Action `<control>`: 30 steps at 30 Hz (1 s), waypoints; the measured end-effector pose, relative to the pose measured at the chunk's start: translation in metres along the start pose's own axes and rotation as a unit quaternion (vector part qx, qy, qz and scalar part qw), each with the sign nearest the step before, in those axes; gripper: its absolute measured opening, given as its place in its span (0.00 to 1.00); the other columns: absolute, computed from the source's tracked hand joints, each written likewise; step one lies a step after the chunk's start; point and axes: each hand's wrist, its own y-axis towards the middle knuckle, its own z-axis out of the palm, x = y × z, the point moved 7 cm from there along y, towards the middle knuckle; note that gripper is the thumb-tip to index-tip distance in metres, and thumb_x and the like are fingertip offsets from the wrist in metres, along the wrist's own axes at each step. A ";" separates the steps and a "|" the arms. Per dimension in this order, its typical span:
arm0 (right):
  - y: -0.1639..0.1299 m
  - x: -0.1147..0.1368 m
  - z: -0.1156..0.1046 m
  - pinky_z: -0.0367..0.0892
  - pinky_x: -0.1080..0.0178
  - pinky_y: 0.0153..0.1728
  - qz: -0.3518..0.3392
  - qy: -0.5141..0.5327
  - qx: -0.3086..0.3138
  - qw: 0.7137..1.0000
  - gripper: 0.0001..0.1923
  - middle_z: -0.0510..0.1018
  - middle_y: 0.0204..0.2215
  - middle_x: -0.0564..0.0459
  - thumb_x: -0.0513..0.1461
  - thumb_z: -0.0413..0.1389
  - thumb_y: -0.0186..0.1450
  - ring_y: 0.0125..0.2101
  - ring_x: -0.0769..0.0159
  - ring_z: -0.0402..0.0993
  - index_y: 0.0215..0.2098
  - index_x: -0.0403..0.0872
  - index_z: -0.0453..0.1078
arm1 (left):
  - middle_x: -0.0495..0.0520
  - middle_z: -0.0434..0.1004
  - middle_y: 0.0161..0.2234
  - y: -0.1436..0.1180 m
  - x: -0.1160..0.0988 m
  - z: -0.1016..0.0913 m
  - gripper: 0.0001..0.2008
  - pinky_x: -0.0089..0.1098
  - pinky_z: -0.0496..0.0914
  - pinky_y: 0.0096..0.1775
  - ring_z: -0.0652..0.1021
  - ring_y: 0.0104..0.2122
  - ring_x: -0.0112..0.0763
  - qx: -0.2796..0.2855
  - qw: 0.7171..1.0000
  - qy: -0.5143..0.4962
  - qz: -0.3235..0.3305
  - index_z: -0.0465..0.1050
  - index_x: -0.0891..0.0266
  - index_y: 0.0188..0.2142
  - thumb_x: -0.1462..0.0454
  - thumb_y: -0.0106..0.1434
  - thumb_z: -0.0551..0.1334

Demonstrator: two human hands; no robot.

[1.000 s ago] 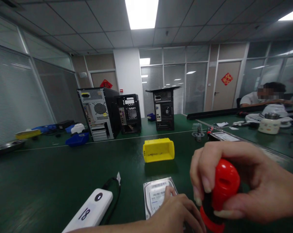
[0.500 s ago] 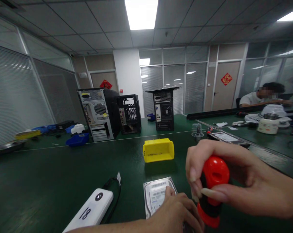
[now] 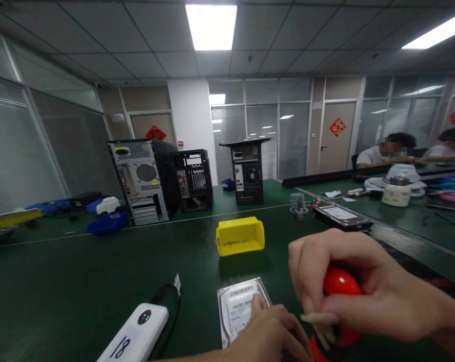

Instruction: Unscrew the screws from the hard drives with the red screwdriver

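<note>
Right hand (image 3: 358, 289) clenched around the red handle of a screwdriver (image 3: 338, 284), fingers wrapped over the rounded top, thumb across the front; handle upright, lower part with a black band running out of view at the bottom edge. Left hand (image 3: 267, 334) just beside and below, to its left, resting flat with fingers spread loosely on the near end of a silver hard drive (image 3: 237, 306), grasping nothing, only pressing down. Drive lying label-up on the green table (image 3: 80, 271), its far end showing beyond the left hand's fingertips.

Straight ahead of the left hand, past the drive: a yellow parts bin (image 3: 240, 236), open side facing up and away, apart from the drive. Further left of the left hand, near the bottom edge: a white device marked "18" (image 3: 135, 339) with a black cable (image 3: 167, 296) looping off its far end. Beyond the right hand, up and slightly to its right: a second hard drive (image 3: 342, 216) at the table's edge.

Well beyond both hands, across the table: three computer cases, a silver-backed one (image 3: 139, 178), a black one (image 3: 194, 178) beside it, and a third (image 3: 248, 171) standing alone. Far left of the hands: a blue bin (image 3: 107, 222). Far right, at another table: a seated person in a white shirt (image 3: 374, 155), facing away from the hands.
</note>
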 end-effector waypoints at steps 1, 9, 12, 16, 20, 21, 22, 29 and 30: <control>0.001 -0.003 -0.001 0.65 0.75 0.27 -0.009 0.010 -0.025 1.000 0.03 0.74 0.26 0.54 0.31 0.61 0.62 0.26 0.75 0.69 0.31 0.42 0.74 | 0.48 0.81 0.38 0.000 -0.002 -0.001 0.22 0.38 0.59 0.56 0.78 0.42 0.36 -0.002 1.000 -0.006 0.005 0.81 0.59 0.33 0.44 0.63 0.61; -0.004 -0.022 -0.028 0.67 0.75 0.17 -0.046 0.116 -0.180 0.976 0.05 0.68 0.24 0.61 0.34 0.58 0.67 0.17 0.78 0.65 0.40 0.50 0.71 | 0.44 0.82 0.37 0.000 -0.011 -0.015 0.15 0.38 0.53 0.51 0.76 0.42 0.35 -0.053 0.997 0.006 0.050 0.82 0.51 0.33 0.46 0.57 0.68; -0.008 -0.011 -0.045 0.68 0.76 0.15 -0.064 0.111 -0.215 0.968 0.05 0.67 0.21 0.62 0.35 0.56 0.69 0.15 0.77 0.64 0.41 0.52 0.70 | 0.43 0.82 0.35 0.001 -0.012 -0.015 0.11 0.38 0.53 0.50 0.76 0.37 0.31 -0.044 0.997 0.021 0.051 0.83 0.49 0.33 0.49 0.55 0.71; -0.012 -0.005 -0.047 0.67 0.76 0.14 -0.054 0.095 -0.225 0.968 0.04 0.65 0.19 0.63 0.37 0.56 0.69 0.15 0.76 0.63 0.42 0.53 0.70 | 0.42 0.82 0.34 -0.001 -0.020 -0.019 0.07 0.38 0.52 0.49 0.76 0.36 0.29 -0.045 0.997 0.023 0.053 0.82 0.51 0.32 0.54 0.55 0.73; -0.008 -0.024 -0.029 0.65 0.75 0.15 0.000 0.072 -0.197 0.978 0.03 0.66 0.20 0.62 0.40 0.56 0.69 0.16 0.77 0.62 0.42 0.53 0.70 | 0.41 0.82 0.36 -0.003 -0.024 -0.022 0.09 0.37 0.52 0.49 0.76 0.39 0.30 -0.050 0.996 0.042 0.063 0.81 0.50 0.34 0.52 0.56 0.72; -0.007 -0.030 -0.026 0.64 0.75 0.16 0.012 0.056 -0.194 0.979 0.02 0.66 0.20 0.62 0.40 0.56 0.69 0.16 0.77 0.62 0.41 0.53 0.70 | 0.41 0.81 0.36 -0.003 -0.021 -0.021 0.09 0.37 0.53 0.49 0.76 0.39 0.30 -0.047 0.996 0.057 0.058 0.81 0.49 0.34 0.51 0.56 0.71; -0.006 -0.035 -0.025 0.63 0.75 0.16 0.022 0.039 -0.195 0.980 0.02 0.66 0.21 0.62 0.40 0.56 0.69 0.17 0.77 0.62 0.40 0.52 0.70 | 0.41 0.81 0.36 -0.001 -0.016 -0.018 0.10 0.37 0.53 0.49 0.76 0.40 0.31 -0.035 0.995 0.074 0.054 0.81 0.48 0.35 0.51 0.56 0.71; -0.014 -0.042 -0.031 0.64 0.76 0.19 0.018 -0.004 -0.230 0.973 0.02 0.68 0.22 0.62 0.40 0.57 0.69 0.19 0.77 0.64 0.39 0.54 0.71 | 0.43 0.81 0.36 0.002 0.005 -0.009 0.12 0.41 0.55 0.49 0.76 0.38 0.33 -0.033 0.987 0.146 0.058 0.81 0.43 0.38 0.47 0.56 0.69; -0.019 -0.041 -0.030 0.63 0.76 0.20 0.019 -0.005 -0.233 0.972 0.01 0.68 0.22 0.62 0.40 0.57 0.68 0.19 0.77 0.64 0.39 0.54 0.71 | 0.42 0.81 0.36 0.000 0.000 -0.012 0.12 0.41 0.54 0.49 0.75 0.38 0.33 -0.035 0.986 0.153 0.063 0.80 0.43 0.38 0.47 0.57 0.69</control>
